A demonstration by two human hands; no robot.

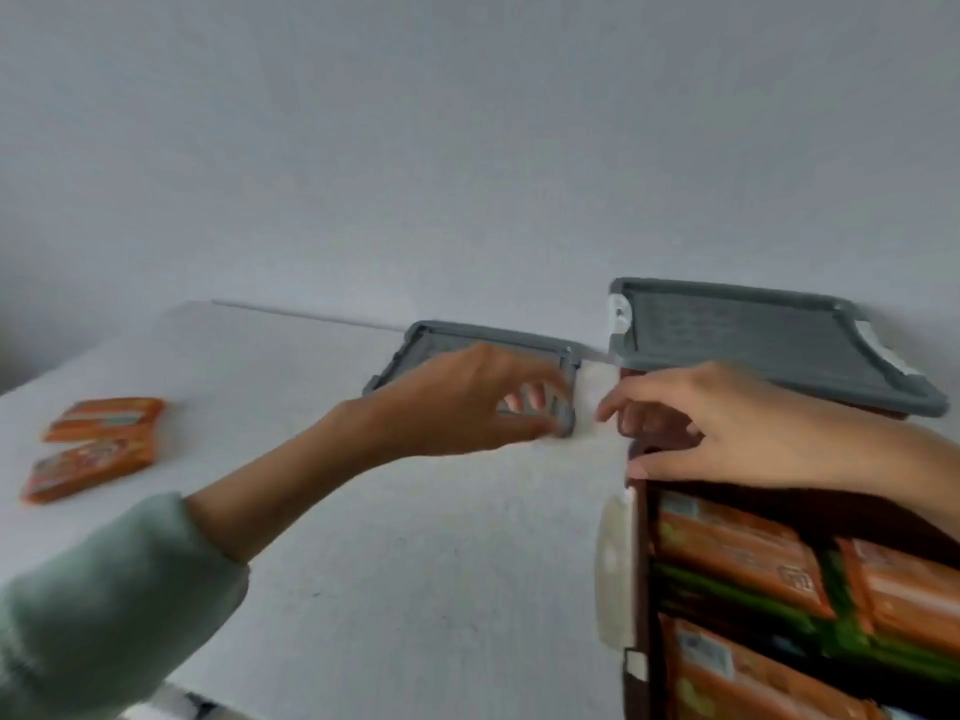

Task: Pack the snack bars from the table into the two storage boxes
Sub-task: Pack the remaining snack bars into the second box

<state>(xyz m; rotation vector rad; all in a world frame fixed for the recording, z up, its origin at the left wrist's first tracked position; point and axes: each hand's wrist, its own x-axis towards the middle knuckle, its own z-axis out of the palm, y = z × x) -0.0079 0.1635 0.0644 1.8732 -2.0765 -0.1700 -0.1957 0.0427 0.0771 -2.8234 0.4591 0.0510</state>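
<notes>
L hand (467, 402) reaches across the table (415, 537) to the loose grey lid (441, 337), which lies flat near the far edge. Fingers go over its near-right corner w/ thumb under, so it reads as a pinch on that corner, though the frame is blurry. R hand (727, 423) sits at the far-left corner of the open box (640, 511), fingers bent, thumb along the rim. Can't tell if it grips the rim or just rests there.

The open box is packed w/ orange and green snack bars (743, 553), stacked to about rim level. The second box (753, 335) stands just behind it, lid already on. Two orange bars (104, 420) lie well apart at the table's left edge, unpacked.

Risks, as I judge them:
- Closing now leaves those two bars out, so the task isn't done. They prob. need a slot first.
- A one-corner pinch on a wide flat lid means it may tilt or slip when lifted.
- Bars at rim level could stop the lid seating, or get crushed if it's pressed down.
- If the R hand isn't actually bracing, the box could shift when the lid lands.
</notes>
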